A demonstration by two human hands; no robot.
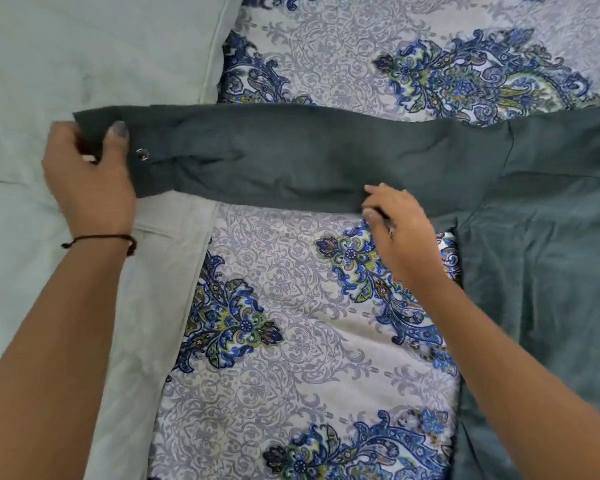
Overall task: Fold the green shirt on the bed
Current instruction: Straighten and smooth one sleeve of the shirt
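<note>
bed (pixel 291 341) with patterned cover | green shirt (pixel 551 271) lies on it, sleeve (pixel 291 154) stretched out flat | left hand (pixel 87 178) pinches cuff (pixel 97 129) | right hand (pixel 399 223) pinches the sleeve's lower edge near the armpit | risk: uneven pull bunches sleeve, crooked fold

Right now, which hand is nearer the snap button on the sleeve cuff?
Left. The left hand grips the cuff, thumb right beside the snap button. The right hand pinches the sleeve's lower edge near the armpit, well away from it.

dark green shirt (pixel 291 157), blue paisley bedcover (pixel 291 341)
</note>
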